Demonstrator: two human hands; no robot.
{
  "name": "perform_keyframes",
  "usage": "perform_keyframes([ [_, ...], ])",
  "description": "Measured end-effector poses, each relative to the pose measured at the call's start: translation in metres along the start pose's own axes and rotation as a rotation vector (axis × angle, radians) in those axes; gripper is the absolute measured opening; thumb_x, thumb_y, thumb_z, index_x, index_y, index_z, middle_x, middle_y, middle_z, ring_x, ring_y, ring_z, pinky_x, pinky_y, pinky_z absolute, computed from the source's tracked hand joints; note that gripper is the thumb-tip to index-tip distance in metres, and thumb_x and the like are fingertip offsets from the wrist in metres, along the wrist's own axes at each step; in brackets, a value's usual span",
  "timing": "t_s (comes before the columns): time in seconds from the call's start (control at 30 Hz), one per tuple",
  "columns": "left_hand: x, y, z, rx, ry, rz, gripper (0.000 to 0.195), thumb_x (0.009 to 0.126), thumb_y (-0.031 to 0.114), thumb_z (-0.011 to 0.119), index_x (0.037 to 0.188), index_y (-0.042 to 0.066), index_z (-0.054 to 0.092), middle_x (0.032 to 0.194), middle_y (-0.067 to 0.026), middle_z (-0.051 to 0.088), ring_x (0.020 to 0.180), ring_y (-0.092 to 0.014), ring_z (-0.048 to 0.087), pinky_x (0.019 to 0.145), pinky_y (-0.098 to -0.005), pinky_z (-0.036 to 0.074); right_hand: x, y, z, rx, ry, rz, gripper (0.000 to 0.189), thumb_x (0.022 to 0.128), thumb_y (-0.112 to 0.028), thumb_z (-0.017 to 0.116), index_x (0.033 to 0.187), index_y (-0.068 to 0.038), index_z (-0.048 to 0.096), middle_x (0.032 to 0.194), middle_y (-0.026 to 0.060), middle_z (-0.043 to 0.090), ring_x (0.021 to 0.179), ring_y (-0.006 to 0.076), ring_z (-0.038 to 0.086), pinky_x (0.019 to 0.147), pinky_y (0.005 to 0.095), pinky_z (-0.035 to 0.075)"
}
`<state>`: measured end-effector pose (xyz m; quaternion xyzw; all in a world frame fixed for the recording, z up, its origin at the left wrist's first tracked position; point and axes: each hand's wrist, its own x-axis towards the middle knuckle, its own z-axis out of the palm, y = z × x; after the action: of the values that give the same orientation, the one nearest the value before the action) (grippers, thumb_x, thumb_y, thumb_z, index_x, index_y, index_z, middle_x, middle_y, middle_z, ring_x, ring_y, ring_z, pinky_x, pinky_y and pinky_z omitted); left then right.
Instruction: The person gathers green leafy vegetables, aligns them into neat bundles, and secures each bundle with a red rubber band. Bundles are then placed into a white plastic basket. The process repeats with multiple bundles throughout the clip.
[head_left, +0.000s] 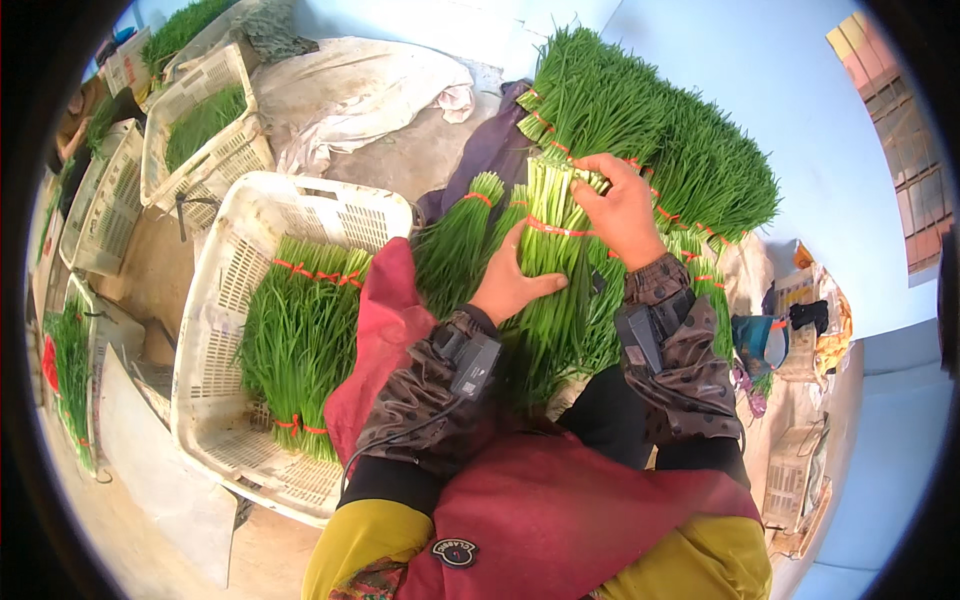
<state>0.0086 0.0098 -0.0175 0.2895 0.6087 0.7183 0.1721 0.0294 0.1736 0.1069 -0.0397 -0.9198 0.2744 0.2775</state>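
Observation:
A bundle of garlic chives (551, 259) stands tilted before me, its pale cut ends up and its leaves hanging down. Around its stems runs an orange-red band (551, 227). My left hand (510, 281) grips the bundle from the left, just below the band, with the thumb across the front. At the upper right, the thumb and forefinger of my right hand (621, 210) hold the stem ends. Its other fingers are partly hidden. Beside my left hand lies another banded bundle (457, 240). Behind the right hand rises a large pile of banded chives (645, 120).
To my left, a white plastic crate (201, 352) contains several tied bundles (304, 337). A second crate (191, 169) with loose greens sits farther back, near a white cloth sheet (375, 82). A blue wall (720, 60) bounds the pile; bags and a teal container (754, 343) lie at right.

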Motion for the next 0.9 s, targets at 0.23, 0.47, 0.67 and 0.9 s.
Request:
perform_keyframes([
  [0.23, 0.008, -0.015, 0.013, 0.061, -0.091, -0.078, 0.091, 0.066, 0.021, 0.085, 0.139, -0.006, 0.038, 0.126, -0.0182, 0.056, 0.115, -0.022, 0.054, 0.101, -0.0332, 0.041, 0.033, 0.072, -0.012, 0.186, 0.191, 0.263, 0.015, 0.088, -0.017, 0.065, 0.092, -0.002, 0.066, 0.068, -0.0018, 0.057, 0.056, 0.0105, 0.051, 0.054, 0.0258, 0.043],
  [0.47, 0.021, -0.02, 0.007, -0.006, -0.01, -0.271, 0.085, 0.068, 0.01, 0.083, 0.138, -0.007, 0.037, 0.125, -0.0119, 0.055, 0.112, -0.017, 0.054, 0.098, -0.0312, 0.043, -0.054, 0.242, 0.007, 0.506, 0.043, 0.795, 0.016, 0.094, -0.018, 0.058, 0.094, -0.004, 0.066, 0.064, -0.0016, 0.054, 0.049, 0.0061, 0.046, 0.045, 0.0229, 0.035],
  [0.67, 0.035, -0.021, 0.009, -0.032, 0.042, -0.383, 0.086, 0.069, 0.004, 0.082, 0.141, -0.006, 0.034, 0.128, -0.0104, 0.054, 0.115, -0.017, 0.053, 0.1, -0.0329, 0.043, -0.205, 0.387, 0.098, -0.109, -0.35, 0.659, 0.037, 0.088, -0.022, 0.061, 0.123, -0.01, 0.062, 0.098, 0.0172, 0.068, 0.09, 0.0373, 0.064, 0.081, 0.0465, 0.052],
  [0.9, 0.045, -0.035, 0.015, -0.002, 0.011, -0.443, 0.09, 0.067, 0.006, 0.082, 0.142, -0.006, 0.032, 0.129, -0.01, 0.053, 0.117, -0.018, 0.052, 0.101, -0.0324, 0.041, -0.25, 0.392, 0.166, -0.239, -0.618, 1.036, 0.054, 0.079, -0.031, 0.066, 0.127, -0.006, 0.06, 0.124, 0.0251, 0.059, 0.103, 0.0421, 0.061, 0.092, 0.0489, 0.049],
])
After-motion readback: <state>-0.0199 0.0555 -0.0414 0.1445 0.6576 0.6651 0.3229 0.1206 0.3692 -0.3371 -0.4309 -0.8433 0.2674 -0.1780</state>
